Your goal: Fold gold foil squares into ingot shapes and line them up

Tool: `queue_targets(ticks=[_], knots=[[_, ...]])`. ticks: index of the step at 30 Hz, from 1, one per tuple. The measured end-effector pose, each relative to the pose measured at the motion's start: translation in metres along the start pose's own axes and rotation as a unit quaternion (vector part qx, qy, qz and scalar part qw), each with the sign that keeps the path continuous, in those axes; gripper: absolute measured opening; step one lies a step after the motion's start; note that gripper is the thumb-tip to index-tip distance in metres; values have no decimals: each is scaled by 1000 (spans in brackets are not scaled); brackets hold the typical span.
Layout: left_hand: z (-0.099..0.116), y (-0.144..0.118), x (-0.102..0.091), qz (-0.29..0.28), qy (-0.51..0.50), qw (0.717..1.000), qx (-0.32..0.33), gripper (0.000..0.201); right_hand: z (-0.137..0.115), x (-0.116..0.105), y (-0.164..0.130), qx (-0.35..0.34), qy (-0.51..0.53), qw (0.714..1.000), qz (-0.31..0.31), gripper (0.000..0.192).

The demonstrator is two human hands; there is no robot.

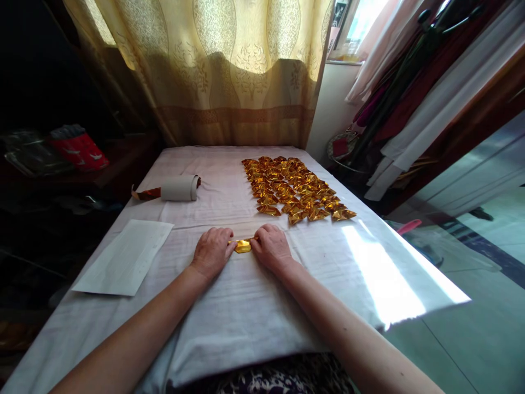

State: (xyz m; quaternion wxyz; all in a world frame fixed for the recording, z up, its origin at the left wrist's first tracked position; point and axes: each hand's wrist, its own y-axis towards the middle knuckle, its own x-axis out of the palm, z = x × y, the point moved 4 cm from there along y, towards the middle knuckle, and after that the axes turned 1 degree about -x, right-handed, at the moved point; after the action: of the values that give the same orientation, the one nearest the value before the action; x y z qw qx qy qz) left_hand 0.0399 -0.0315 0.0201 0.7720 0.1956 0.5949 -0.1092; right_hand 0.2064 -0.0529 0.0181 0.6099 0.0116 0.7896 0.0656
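A small folded piece of gold foil paper (243, 246) lies on the white tablecloth, between my two hands. My left hand (213, 249) grips its left end, thumb and fingers pressed together. At the other end, my right hand (270, 245) pinches the foil in the same way. The ends of the piece are hidden under my fingers. Beyond my right hand, several rows of folded gold foil ingots (293, 186) stand close together on the cloth.
On the left lies a white paper sheet (125, 257). Behind it is a grey-white roll (178, 188) with gold foil sticking out. Sunlight falls on the tablecloth (328, 284) at right. A curtain (246, 93) hangs behind the table; clothes (443, 98) hang at right.
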Motion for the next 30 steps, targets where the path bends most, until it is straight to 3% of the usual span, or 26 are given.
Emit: queue_targets(ticks=[2,4,8,16,21,30], knots=[[2,-2,1,13,13,1000,-5,9,-3,3,-5,-2,2,1000,17,35],[2,-3,3,21,20,1000,-4,9,-10,7,-11,-51,7,999,15,44],[2,-5,5,36,28,999,-3,11,-24,18,-25,-163,10,984,-70,50],[4,-4,2,38,40,998,-8,10,-1,13,-38,-104,-21,989,-103,57],[10,-5,0,28,45,998,-17,23,-1,12,-40,-98,-17,990,-104,58],[-8,-5,-2,-14,5,999,-29,19,2,-1,-28,-81,16,996,-31,36]])
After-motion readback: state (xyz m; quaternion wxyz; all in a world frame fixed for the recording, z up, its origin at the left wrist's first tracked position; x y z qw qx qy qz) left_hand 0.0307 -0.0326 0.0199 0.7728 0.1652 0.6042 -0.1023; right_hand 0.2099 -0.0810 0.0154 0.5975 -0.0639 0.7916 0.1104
